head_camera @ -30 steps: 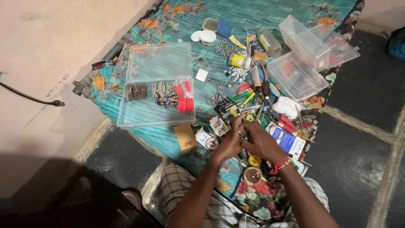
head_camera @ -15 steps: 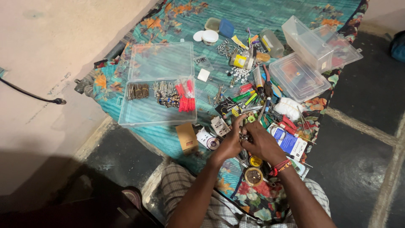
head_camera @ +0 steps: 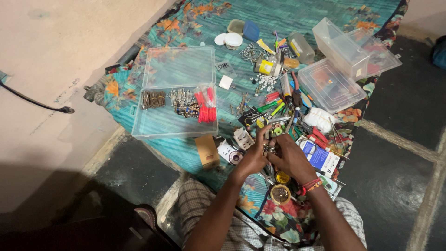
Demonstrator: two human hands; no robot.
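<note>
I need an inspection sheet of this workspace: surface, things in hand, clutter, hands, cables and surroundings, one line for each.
Surface: teal cloth with orange flower print, spread on the floor.
Things in hand: a small cluster of metal parts, pinched between both hands; exact kind too small to tell.
Clutter: open clear organiser box holding screws and red wall plugs; empty clear boxes; brown carton; screwdrivers and loose screws; round tin.
Hands: left hand and right hand meet over the cloth, each grip closed on the metal parts.
Cables: black cable across the pale wall at the left.
Surroundings: dark tiled floor; the person's checked garment.
</note>
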